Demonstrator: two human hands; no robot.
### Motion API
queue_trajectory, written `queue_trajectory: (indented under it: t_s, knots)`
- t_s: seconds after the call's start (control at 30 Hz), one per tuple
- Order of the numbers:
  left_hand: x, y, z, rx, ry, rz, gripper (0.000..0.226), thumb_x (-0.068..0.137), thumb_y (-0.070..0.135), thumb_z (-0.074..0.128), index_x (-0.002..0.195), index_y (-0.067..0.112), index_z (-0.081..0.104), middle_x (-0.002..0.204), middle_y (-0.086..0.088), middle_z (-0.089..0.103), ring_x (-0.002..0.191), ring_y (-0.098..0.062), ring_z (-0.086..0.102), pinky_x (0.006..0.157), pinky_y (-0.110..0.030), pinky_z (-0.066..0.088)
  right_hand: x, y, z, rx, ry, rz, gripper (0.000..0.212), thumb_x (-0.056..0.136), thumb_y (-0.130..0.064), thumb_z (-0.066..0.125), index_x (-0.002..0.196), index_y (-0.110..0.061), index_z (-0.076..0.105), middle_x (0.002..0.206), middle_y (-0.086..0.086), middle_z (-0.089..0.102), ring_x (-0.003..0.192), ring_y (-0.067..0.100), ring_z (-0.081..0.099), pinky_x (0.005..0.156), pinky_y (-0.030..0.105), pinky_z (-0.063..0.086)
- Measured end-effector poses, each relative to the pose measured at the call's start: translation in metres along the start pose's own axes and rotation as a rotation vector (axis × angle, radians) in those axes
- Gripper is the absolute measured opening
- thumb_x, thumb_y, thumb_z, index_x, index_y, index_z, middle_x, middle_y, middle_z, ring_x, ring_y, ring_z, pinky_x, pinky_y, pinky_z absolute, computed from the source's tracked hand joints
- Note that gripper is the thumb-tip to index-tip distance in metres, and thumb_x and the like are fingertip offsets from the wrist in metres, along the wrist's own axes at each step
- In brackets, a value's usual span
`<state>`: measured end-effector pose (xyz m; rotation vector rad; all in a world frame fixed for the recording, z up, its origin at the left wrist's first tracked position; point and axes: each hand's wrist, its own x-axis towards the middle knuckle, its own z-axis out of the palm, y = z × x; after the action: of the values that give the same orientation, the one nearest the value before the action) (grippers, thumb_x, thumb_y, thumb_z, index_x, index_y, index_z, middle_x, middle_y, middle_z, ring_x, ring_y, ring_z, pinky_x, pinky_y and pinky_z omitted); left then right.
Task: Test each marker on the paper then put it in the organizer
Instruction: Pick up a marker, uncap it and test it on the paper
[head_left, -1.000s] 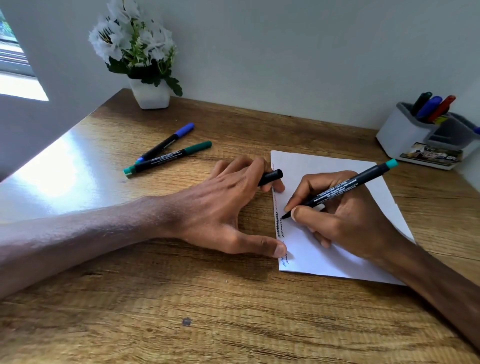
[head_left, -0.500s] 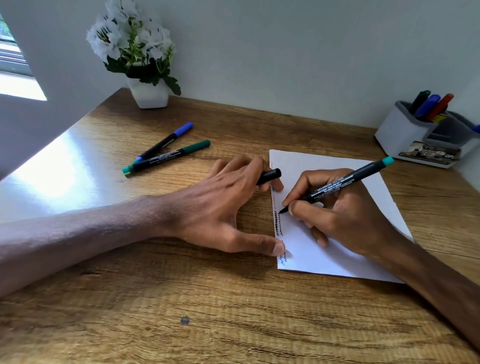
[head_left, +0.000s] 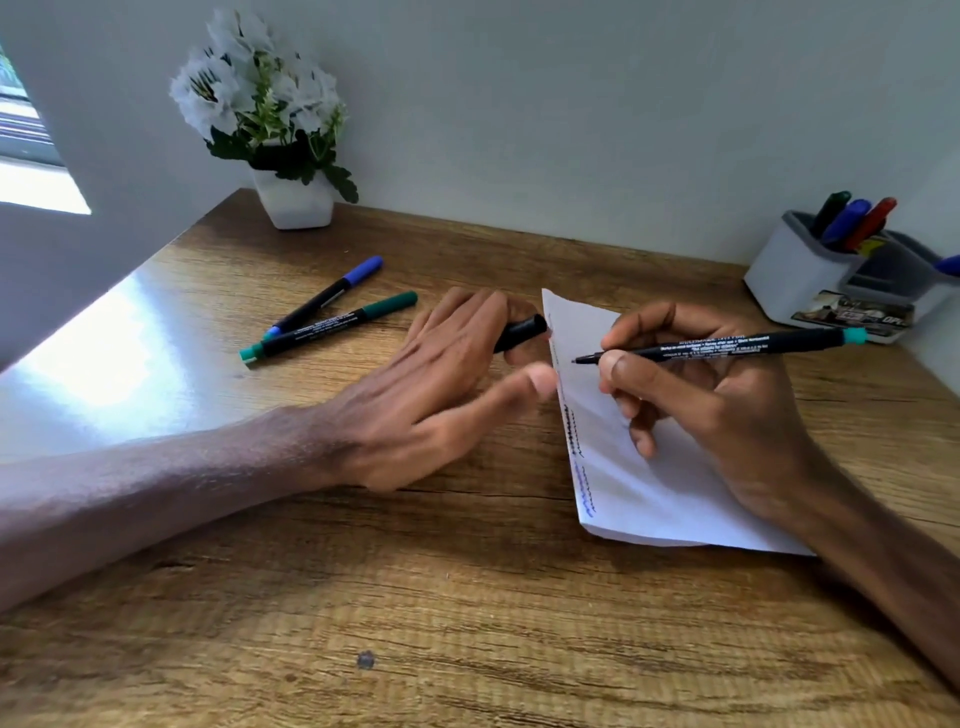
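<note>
— Counted up?
— Found two loose on the wood-grain counter (head_left: 415, 597): a blue-capped marker (head_left: 332, 291) beside a green-capped marker (head_left: 332, 326). Spotted three capped markers (head_left: 852, 221) upright in one grey plastic organizer (head_left: 795, 280), plus one white paper (head_left: 649, 493).
— And hands?
— Pinching a slim black marker (head_left: 727, 347) with the right hand (head_left: 717, 405), bare tip over the paper's left edge. Curling the left hand (head_left: 431, 384), thumb out, round the black cap (head_left: 519, 332).
</note>
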<state>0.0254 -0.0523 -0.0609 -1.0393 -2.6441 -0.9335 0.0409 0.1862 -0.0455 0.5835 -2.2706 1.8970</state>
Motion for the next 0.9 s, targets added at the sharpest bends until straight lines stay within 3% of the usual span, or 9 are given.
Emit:
queue_trajectory:
  t_s: [0.13, 0.27, 0.43, 0.53, 0.7, 0.9]
  knots:
    - [-0.0002, -0.0015, 0.0004, -0.081, 0.084, -0.019, 0.041, 0.109, 0.04, 0.028, 0.11, 0.011, 0.057, 0.1, -0.001, 0.06, 0.096, -0.019, 0.057, 0.083, -0.034, 0.043, 0.0012, -0.0034, -0.0018, -0.008, 0.029, -0.056, 0.02, 0.083, -0.008, 0.072, 0.099, 0.004, 0.07, 0.079, 0.02, 0.069, 0.062, 0.029, 0.061, 0.042, 0.032, 0.051]
    - [0.0026, -0.0043, 0.0036, -0.016, 0.091, 0.019, 0.033, 0.109, 0.038, 0.036, 0.102, 0.013, 0.058, 0.086, 0.003, 0.064, 0.076, -0.015, 0.06, 0.067, -0.035, 0.045, 0.0019, -0.0045, -0.0064, 0.04, -0.005, -0.055, 0.019, 0.093, -0.009, 0.066, 0.106, 0.004, 0.07, 0.089, 0.02, 0.073, 0.073, 0.033, 0.067, 0.048, 0.034, 0.056]
    - [0.0049, -0.0071, 0.0028, 0.011, 0.07, 0.028, 0.033, 0.109, 0.037, 0.041, 0.116, 0.014, 0.064, 0.096, 0.006, 0.068, 0.082, -0.007, 0.06, 0.069, -0.029, 0.045, 0.0018, -0.0053, -0.0099, 0.052, -0.061, -0.117, 0.019, 0.093, -0.004, 0.056, 0.106, 0.006, 0.066, 0.089, 0.017, 0.076, 0.073, 0.036, 0.07, 0.048, 0.037, 0.056]
    - [0.0057, -0.0047, 0.0016, 0.007, 0.081, 0.061, 0.032, 0.107, 0.037, 0.044, 0.124, 0.019, 0.064, 0.102, 0.014, 0.067, 0.089, 0.003, 0.058, 0.073, -0.014, 0.045, 0.0018, -0.0069, -0.0097, 0.043, -0.093, -0.163, 0.019, 0.093, -0.004, 0.056, 0.107, 0.005, 0.065, 0.091, 0.017, 0.076, 0.075, 0.036, 0.071, 0.048, 0.037, 0.056]
    - [0.0059, -0.0035, 0.002, 0.004, 0.098, 0.095, 0.033, 0.107, 0.035, 0.045, 0.131, 0.02, 0.063, 0.098, 0.034, 0.051, 0.091, 0.022, 0.051, 0.075, -0.001, 0.039, 0.0026, -0.007, -0.009, 0.022, -0.131, -0.185, 0.019, 0.093, -0.003, 0.057, 0.108, 0.007, 0.064, 0.093, 0.016, 0.077, 0.076, 0.034, 0.073, 0.048, 0.036, 0.057]
    - [0.0066, -0.0054, 0.0026, 0.013, 0.082, 0.105, 0.034, 0.108, 0.033, 0.049, 0.136, 0.018, 0.061, 0.111, 0.022, 0.058, 0.095, 0.017, 0.052, 0.078, -0.002, 0.04, 0.0034, -0.0049, -0.0101, -0.036, -0.137, -0.16, 0.018, 0.093, -0.001, 0.058, 0.106, 0.009, 0.065, 0.092, 0.015, 0.077, 0.077, 0.035, 0.073, 0.047, 0.038, 0.058]
